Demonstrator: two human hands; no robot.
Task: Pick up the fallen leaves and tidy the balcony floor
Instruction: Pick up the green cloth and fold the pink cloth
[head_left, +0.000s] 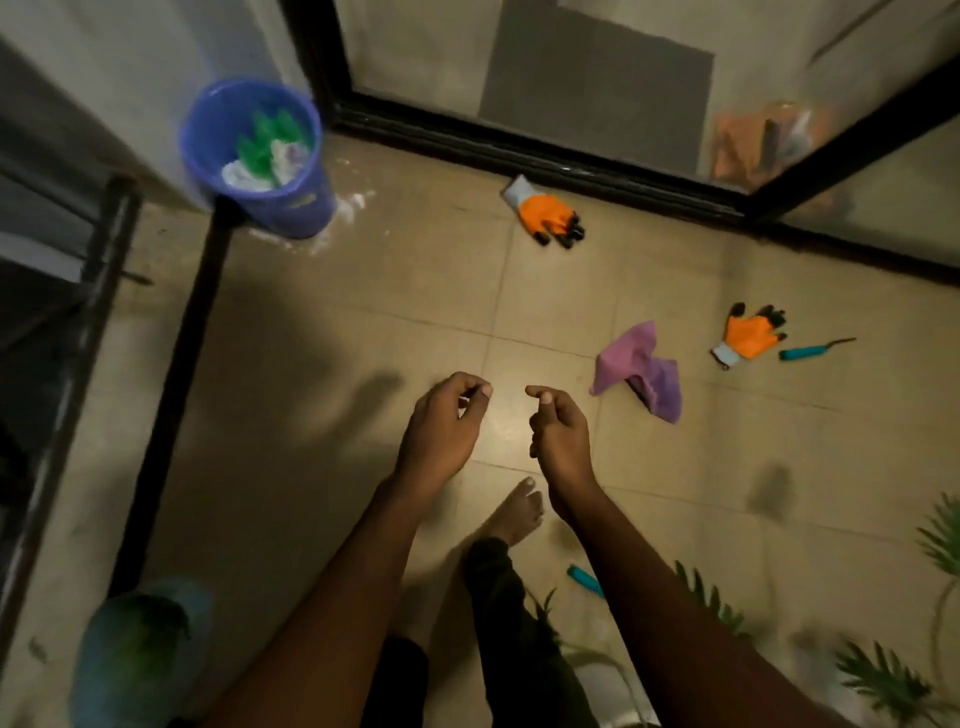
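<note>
Currently the fingers (480, 389) of the left hand (441, 421) and those of the right hand (558, 431) are hanging loosely curled, half closed and holding nothing that can be made out. Both hands are hovering side by side, apart, above the balcony floor (363, 338).

No fallen leaves are plainly showing on the tiles near the hands. Any still lying there are likely going to be light, thin and brittle if dry, so pinching at the stem or scooping under the blade is looking wiser than squeezing.

Further out, a purple cloth (641, 374) is lying crumpled to the right. Two orange gloves are lying well apart, one (550, 215) near the door track, one (750, 335) just beside a teal-handled tool (810, 351).

At the far left a blue bucket (254, 156) is standing upright, holding green pointed pieces (270, 140), possibly leaves, together with white crumpled scraps. Green fronds (883, 675) are reaching in at the lower right.
</note>
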